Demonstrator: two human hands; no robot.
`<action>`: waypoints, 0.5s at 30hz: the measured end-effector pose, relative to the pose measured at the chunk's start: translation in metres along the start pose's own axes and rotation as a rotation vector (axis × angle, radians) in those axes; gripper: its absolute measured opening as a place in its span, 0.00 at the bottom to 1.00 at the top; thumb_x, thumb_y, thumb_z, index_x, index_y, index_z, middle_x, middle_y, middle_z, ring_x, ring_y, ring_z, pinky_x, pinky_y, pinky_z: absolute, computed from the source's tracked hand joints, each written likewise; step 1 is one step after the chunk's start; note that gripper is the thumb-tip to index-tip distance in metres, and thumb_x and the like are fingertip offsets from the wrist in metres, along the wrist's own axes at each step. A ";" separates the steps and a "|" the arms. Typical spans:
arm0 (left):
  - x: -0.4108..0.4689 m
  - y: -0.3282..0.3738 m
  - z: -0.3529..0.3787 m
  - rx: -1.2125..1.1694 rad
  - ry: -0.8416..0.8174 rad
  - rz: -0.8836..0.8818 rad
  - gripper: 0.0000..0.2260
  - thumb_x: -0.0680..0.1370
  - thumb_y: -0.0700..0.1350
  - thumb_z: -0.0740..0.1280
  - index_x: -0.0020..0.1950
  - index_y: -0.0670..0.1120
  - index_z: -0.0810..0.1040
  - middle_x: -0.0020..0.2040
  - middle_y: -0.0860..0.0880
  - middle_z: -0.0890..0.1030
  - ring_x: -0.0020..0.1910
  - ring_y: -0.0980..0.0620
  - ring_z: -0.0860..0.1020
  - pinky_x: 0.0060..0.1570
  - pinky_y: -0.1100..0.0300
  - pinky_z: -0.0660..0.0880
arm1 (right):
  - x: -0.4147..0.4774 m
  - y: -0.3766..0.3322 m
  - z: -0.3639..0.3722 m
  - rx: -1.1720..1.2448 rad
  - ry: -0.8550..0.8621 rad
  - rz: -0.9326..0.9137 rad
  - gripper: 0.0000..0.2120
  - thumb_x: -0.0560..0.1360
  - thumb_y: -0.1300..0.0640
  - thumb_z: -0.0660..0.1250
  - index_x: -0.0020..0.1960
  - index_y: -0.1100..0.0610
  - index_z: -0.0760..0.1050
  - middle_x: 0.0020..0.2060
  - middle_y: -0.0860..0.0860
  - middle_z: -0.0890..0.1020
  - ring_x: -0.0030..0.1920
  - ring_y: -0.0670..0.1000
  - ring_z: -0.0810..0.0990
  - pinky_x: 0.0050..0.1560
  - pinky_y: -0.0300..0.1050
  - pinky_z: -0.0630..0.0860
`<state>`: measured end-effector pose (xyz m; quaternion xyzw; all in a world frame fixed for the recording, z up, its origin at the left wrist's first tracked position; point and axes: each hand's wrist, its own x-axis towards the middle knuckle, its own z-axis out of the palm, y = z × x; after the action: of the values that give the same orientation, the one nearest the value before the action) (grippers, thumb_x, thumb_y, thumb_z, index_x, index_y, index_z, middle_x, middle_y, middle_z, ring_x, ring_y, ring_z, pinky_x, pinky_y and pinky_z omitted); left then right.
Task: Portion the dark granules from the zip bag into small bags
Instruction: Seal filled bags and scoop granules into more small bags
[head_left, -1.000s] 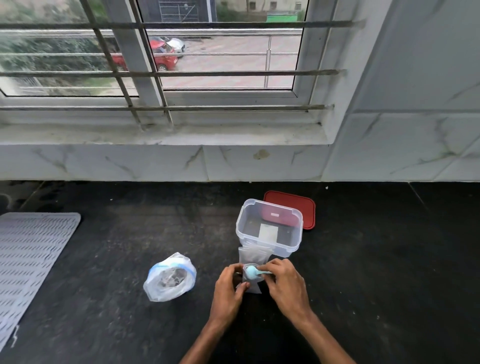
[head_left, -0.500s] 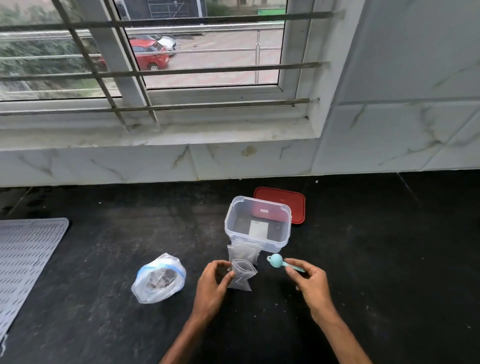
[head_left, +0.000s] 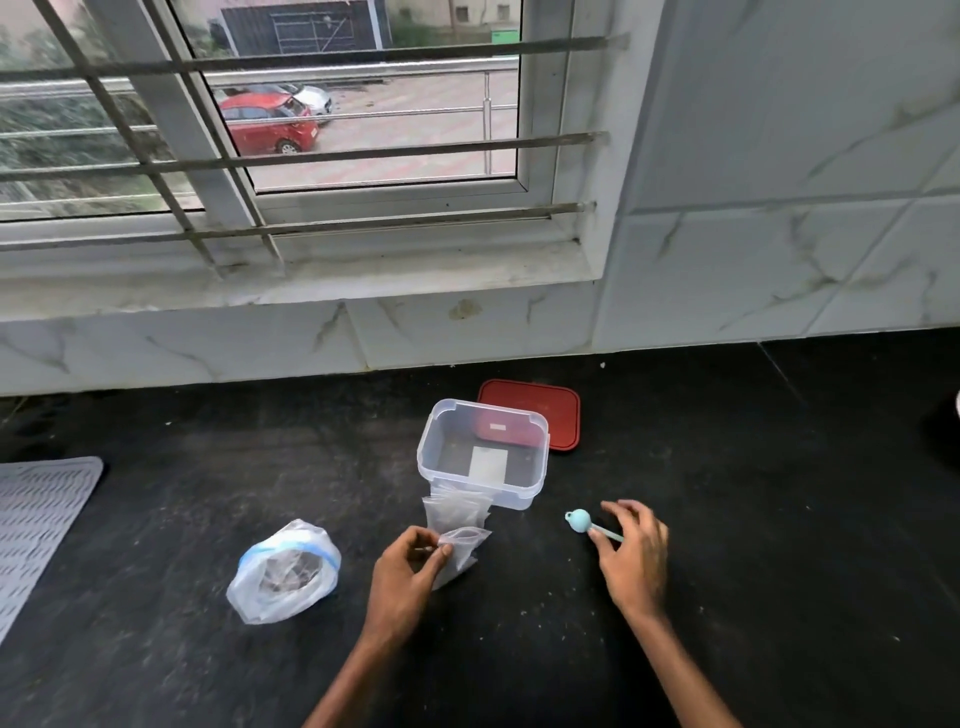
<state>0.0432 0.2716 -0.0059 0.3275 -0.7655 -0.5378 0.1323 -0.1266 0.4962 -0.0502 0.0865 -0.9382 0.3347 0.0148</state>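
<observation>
A black, speckled stone counter (head_left: 727, 519) runs under the marble-tiled wall. A grey perforated mat (head_left: 41, 519) lies at its left edge. A clear plastic box (head_left: 519, 496) with rounded corners stands mid-counter, its flat red lid (head_left: 550, 410) lying just behind. Left of it, the crinkled zip bag (head_left: 283, 571) stands with its blue-edged mouth open, dark granules inside. The left hand (head_left: 402, 577) pinches a small clear bag (head_left: 460, 551) at its rim, thumb and fingers closed on the film; its contents seem too faint to judge. More small bags (head_left: 454, 512) lean on the box, partly hidden behind the held one. The right hand (head_left: 636, 556) pinches the thin handle of a teal round-bowled spoon (head_left: 579, 521).
</observation>
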 end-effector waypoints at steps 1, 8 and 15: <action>-0.002 0.004 0.001 -0.023 0.015 0.001 0.04 0.75 0.42 0.73 0.42 0.47 0.80 0.40 0.52 0.84 0.40 0.56 0.82 0.40 0.67 0.77 | -0.002 -0.008 -0.004 0.004 0.035 -0.039 0.17 0.68 0.59 0.78 0.56 0.53 0.82 0.55 0.49 0.79 0.55 0.53 0.76 0.55 0.49 0.74; -0.009 0.029 0.006 -0.269 0.068 -0.007 0.01 0.77 0.40 0.70 0.47 0.43 0.80 0.44 0.47 0.85 0.43 0.53 0.83 0.41 0.62 0.79 | -0.027 -0.090 -0.011 0.600 -0.631 -0.106 0.16 0.71 0.51 0.77 0.57 0.51 0.81 0.49 0.45 0.85 0.50 0.39 0.82 0.53 0.33 0.76; -0.010 0.033 0.012 -0.399 0.253 -0.064 0.01 0.78 0.36 0.68 0.47 0.40 0.77 0.43 0.44 0.83 0.43 0.52 0.81 0.41 0.63 0.79 | -0.042 -0.097 -0.001 0.560 -0.713 -0.108 0.05 0.71 0.53 0.76 0.47 0.51 0.85 0.41 0.44 0.87 0.44 0.42 0.84 0.51 0.40 0.80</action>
<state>0.0324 0.2937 0.0209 0.3839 -0.6106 -0.6370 0.2721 -0.0684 0.4297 0.0080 0.2459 -0.7522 0.5237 -0.3154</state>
